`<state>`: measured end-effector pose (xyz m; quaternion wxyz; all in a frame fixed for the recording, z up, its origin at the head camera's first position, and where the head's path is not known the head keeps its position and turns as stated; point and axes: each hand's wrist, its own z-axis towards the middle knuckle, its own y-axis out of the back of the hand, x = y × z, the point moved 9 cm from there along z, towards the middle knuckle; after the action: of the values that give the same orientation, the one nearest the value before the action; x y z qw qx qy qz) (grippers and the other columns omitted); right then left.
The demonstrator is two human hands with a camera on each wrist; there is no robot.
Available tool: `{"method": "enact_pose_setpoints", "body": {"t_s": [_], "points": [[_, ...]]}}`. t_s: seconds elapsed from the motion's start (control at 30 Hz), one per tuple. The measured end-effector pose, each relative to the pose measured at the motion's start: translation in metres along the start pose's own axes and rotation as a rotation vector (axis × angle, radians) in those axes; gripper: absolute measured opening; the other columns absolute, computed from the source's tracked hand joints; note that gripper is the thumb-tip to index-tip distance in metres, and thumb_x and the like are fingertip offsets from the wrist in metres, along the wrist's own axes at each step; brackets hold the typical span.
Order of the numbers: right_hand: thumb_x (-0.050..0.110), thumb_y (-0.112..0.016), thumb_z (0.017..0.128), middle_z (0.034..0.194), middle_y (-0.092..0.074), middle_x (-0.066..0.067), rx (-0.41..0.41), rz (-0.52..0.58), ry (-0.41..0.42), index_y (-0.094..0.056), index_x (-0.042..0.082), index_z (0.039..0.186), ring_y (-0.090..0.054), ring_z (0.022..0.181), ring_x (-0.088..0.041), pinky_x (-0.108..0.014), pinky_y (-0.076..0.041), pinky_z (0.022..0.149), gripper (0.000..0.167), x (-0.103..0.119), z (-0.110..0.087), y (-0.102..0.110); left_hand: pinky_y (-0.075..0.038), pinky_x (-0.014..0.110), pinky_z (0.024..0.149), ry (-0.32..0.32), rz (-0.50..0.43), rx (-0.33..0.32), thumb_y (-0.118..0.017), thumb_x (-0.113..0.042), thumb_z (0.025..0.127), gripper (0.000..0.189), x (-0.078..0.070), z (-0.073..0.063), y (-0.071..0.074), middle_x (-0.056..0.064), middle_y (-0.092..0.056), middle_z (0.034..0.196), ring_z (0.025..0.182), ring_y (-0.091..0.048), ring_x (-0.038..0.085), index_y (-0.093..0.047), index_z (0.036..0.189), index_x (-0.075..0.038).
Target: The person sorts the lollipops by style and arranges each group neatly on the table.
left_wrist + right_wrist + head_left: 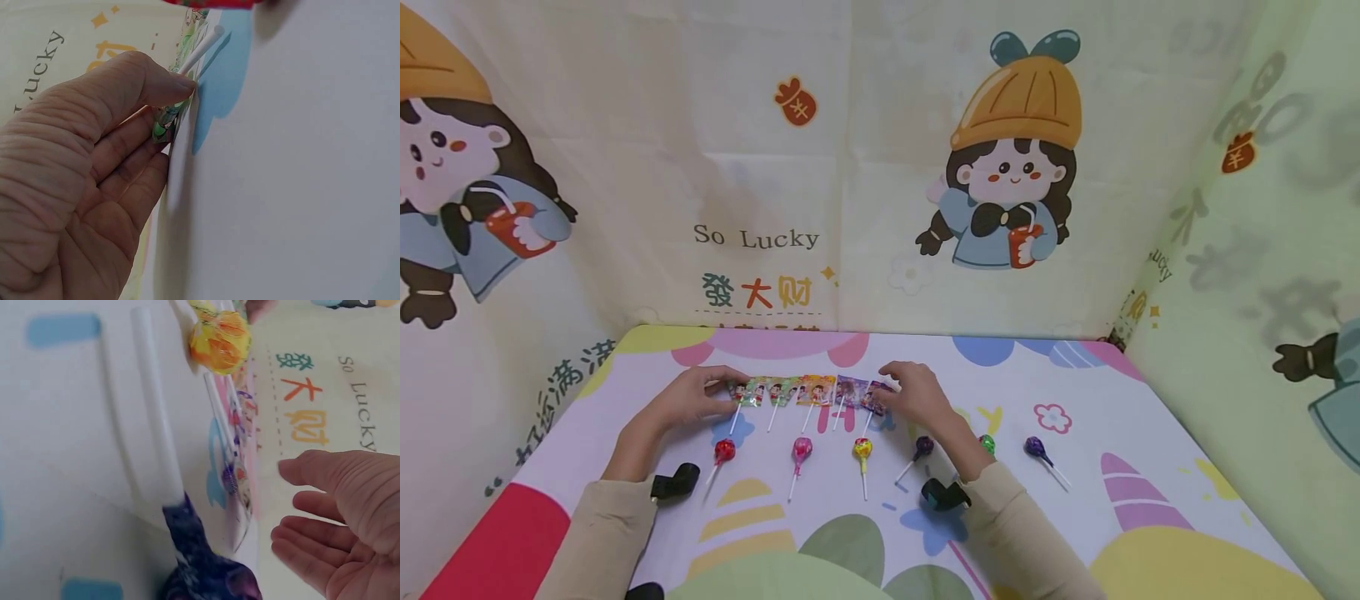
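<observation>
Flat, clear-wrapped lollipops lie in a row across the table, sticks toward me. My left hand (696, 396) is at the row's left end, where its thumb and fingers pinch the wrapper edge of a green lollipop (164, 122). Beside that one come another green lollipop (779, 390), an orange lollipop (816, 388) and a purple lollipop (850, 390). At the right end, a dark purple lollipop (876, 398) has my right hand (917, 396) close by. The right wrist view shows this hand's thumb and fingers spread apart, holding nothing.
Nearer me is a second row of round lollipops, among them red (725, 451), pink (802, 449), yellow (862, 448) and purple (1035, 447). My right forearm passes over this row, partly hiding a green lollipop (987, 444). A printed cloth wall (880, 183) stands behind the table.
</observation>
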<state>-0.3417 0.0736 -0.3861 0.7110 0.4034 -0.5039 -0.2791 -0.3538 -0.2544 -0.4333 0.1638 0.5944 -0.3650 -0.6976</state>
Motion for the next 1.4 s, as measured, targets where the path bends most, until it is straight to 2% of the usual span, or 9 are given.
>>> {"method": "enact_pose_setpoints", "body": {"t_s": [0.2,0.5,0.67,0.83,1.07,1.23,1.4], "points": [[0.025,-0.077,0.093,0.119,-0.073,-0.016,-0.064,0.127,0.046,-0.071,0.0,0.121,-0.071,0.107,-0.035,-0.047,-0.06,0.092,0.038,0.0,-0.01,0.012,-0.041,0.053,0.112,0.012,-0.006,-0.003,-0.081,-0.009,0.085,0.044,0.001,-0.001,-0.001,0.017,-0.061,0.139,0.137,-0.047,0.041,-0.07,0.128,-0.009],[0.019,-0.076,0.093,0.115,-0.074,-0.016,-0.068,0.25,0.049,-0.072,-0.001,0.118,-0.072,0.104,-0.033,-0.045,-0.061,0.09,0.032,0.002,-0.032,0.02,-0.042,0.053,0.111,0.007,0.016,0.001,-0.081,-0.01,0.086,0.045,0.001,0.0,-0.001,0.016,-0.061,0.138,0.135,-0.048,0.04,-0.069,0.13,-0.011],[0.023,-0.076,0.093,0.113,-0.075,-0.009,-0.049,0.246,0.059,-0.073,0.004,0.118,-0.072,0.103,-0.028,-0.04,-0.062,0.087,0.031,0.005,-0.041,0.022,-0.044,0.052,0.109,0.001,0.047,0.0,-0.083,-0.01,0.085,0.05,-0.001,0.0,0.001,0.017,-0.062,0.137,0.134,-0.051,0.041,-0.067,0.132,-0.008],[0.02,-0.076,0.093,0.113,-0.075,-0.011,-0.041,0.252,0.1,-0.074,0.004,0.116,-0.071,0.104,-0.031,-0.046,-0.061,0.089,0.029,0.014,-0.051,0.028,-0.044,0.051,0.109,-0.053,0.045,0.022,-0.083,-0.008,0.084,0.059,-0.008,0.0,0.0,0.021,-0.06,0.14,0.136,-0.05,0.044,-0.06,0.138,0.0],[0.019,-0.075,0.094,0.116,-0.074,-0.011,0.002,0.29,0.187,-0.075,0.006,0.115,-0.07,0.106,-0.033,-0.049,-0.06,0.091,0.025,0.032,-0.064,0.028,-0.044,0.058,0.109,-0.054,0.043,0.018,-0.081,-0.006,0.084,0.075,-0.011,-0.008,0.006,0.028,-0.049,0.149,0.139,-0.043,0.05,-0.045,0.149,0.002],[0.017,-0.076,0.093,0.115,-0.074,-0.011,0.016,0.283,0.255,-0.074,0.006,0.117,-0.071,0.103,-0.032,-0.048,-0.061,0.089,0.027,0.043,-0.069,0.026,-0.043,0.06,0.108,-0.069,0.092,-0.011,-0.075,-0.006,0.089,0.072,-0.022,-0.017,0.014,0.027,-0.042,0.155,0.138,-0.043,0.052,-0.042,0.152,0.003],[0.017,-0.076,0.093,0.114,-0.075,-0.006,0.033,0.27,0.318,-0.073,0.006,0.118,-0.072,0.102,-0.03,-0.043,-0.062,0.087,0.028,0.054,-0.073,0.022,-0.048,0.063,0.103,-0.035,0.163,-0.005,-0.07,-0.012,0.094,0.066,-0.034,-0.03,0.012,0.023,-0.044,0.155,0.135,-0.046,0.053,-0.042,0.153,-0.003]]}}
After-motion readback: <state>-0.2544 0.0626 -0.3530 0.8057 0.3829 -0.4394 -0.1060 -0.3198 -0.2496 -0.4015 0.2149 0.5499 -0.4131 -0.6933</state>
